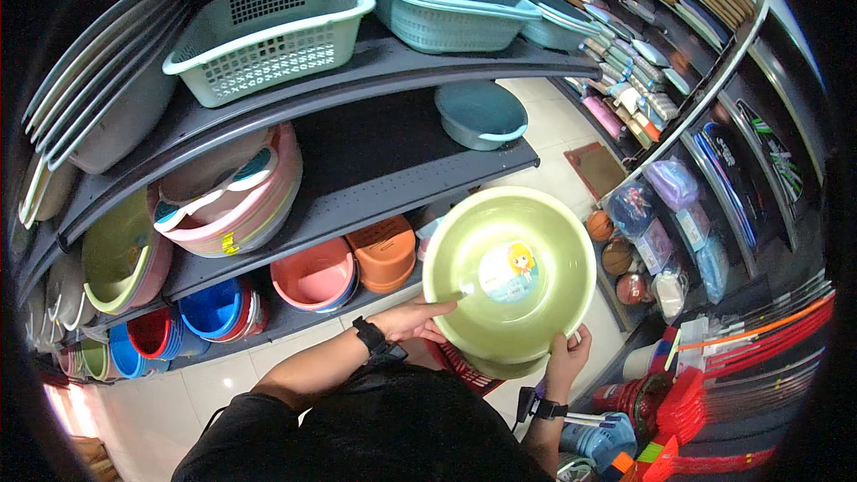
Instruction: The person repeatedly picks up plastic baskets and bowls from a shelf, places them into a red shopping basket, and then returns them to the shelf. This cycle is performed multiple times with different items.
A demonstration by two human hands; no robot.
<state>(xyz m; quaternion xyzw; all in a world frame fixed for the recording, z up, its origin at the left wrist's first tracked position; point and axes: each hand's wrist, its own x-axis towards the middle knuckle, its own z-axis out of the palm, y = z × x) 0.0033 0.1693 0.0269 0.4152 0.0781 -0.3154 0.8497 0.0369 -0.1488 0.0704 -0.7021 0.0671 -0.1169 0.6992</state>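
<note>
Between my two hands is a round yellow-green plastic basin [535, 321], its open inside turned up towards me. A printed label [495, 274] with a cartoon girl is on the basin's bottom. My left hand [418, 319] grips the rim at the lower left, thumb over the inner side. At the lower right, my right hand [570, 351] pinches the rim, and its other fingers are hidden behind the wall. Partly covered by the basin, a red slatted plastic basket [479, 381] shows below it.
Ahead are dark metal shelves [395, 177] carrying a blue-grey basin [479, 114], stacked pink basins [227, 221] and a pale green basket [274, 33]. Buckets [214, 311] line the bottom shelf at left. Basketballs [617, 256] and red brooms [683, 405] stand at right.
</note>
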